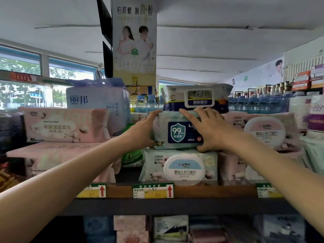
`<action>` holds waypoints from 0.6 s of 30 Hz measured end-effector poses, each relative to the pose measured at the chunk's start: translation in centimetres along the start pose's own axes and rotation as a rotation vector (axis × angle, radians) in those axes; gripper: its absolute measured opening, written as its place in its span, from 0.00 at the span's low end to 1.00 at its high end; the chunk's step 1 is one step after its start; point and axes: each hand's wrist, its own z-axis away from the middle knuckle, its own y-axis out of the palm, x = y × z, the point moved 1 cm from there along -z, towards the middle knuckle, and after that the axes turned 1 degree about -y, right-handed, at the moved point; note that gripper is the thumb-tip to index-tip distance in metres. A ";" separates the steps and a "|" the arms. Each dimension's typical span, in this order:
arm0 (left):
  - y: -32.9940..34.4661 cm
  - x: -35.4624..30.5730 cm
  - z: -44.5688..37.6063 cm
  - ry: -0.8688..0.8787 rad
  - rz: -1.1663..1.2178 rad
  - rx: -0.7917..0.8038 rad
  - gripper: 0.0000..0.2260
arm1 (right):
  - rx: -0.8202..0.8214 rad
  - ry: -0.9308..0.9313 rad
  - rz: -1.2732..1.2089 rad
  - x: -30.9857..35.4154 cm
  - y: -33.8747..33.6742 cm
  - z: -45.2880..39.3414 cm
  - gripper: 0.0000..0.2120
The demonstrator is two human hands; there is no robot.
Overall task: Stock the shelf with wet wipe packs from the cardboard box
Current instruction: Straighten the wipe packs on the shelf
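- A shop aisle: the shelf [175, 206] carries price tags on its near edge, windows far left, water bottles [145, 102] behind.
- The wet wipe pack [177, 132] with a 99 shield sits on a round-lidded pack [182, 165], under a kitchen wipe pack [196, 99].
- The left hand [142, 132] has its grip curled round the pack's left end.
- The right hand [208, 130] lies spread on its front, thumb hooked beneath.

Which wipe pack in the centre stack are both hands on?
The middle one, the pack with the blue 99 shield. The left hand and right hand grip its ends; the round-lidded pack lies beneath, the kitchen pack above.
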 end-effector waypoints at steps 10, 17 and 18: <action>1.9 -1.8 2.6 -0.485 0.191 0.145 0.43 | -0.119 -0.107 -0.070 -0.2 -0.2 0.5 0.52; 3.4 -2.9 3.4 -0.568 0.304 -0.078 0.39 | -0.122 -0.148 -0.129 -0.6 -0.5 0.9 0.47; 3.5 -3.1 3.4 -0.567 0.327 -0.096 0.40 | -0.135 -0.145 -0.115 -0.4 -0.3 1.0 0.47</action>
